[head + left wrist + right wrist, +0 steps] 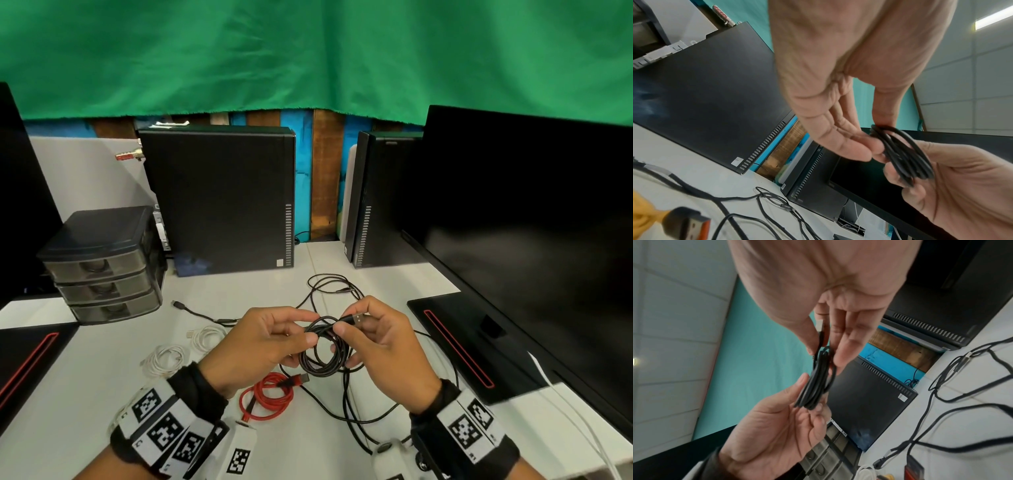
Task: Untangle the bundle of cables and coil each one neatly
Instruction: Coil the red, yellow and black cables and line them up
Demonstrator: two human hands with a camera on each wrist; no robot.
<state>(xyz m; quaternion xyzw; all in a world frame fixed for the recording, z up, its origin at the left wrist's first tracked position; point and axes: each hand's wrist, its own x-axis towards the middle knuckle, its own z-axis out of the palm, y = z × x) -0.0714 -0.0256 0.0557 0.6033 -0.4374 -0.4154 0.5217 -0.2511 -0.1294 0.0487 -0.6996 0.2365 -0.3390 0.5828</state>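
Observation:
A black cable wound into a small coil point(322, 356) hangs above the white table between both hands. My left hand point(308, 327) pinches the coil's left side between thumb and fingers point(859, 151). My right hand point(346, 322) pinches the cable's end by its USB plug point(355, 319), which points up and right. In the right wrist view the plug point(819, 325) sits between thumb and fingers, above the coil point(816, 386). A coiled red cable point(267, 397) lies on the table under the hands. Two white coils point(168, 356) point(205, 334) lie to the left. Loose black cables point(339, 286) still trail across the table.
Two black computer towers point(219, 198) point(376, 198) stand at the back. A large monitor point(531, 222) with its base point(455, 335) fills the right side. A grey drawer unit point(102, 267) sits at the left, beside another monitor base point(27, 359).

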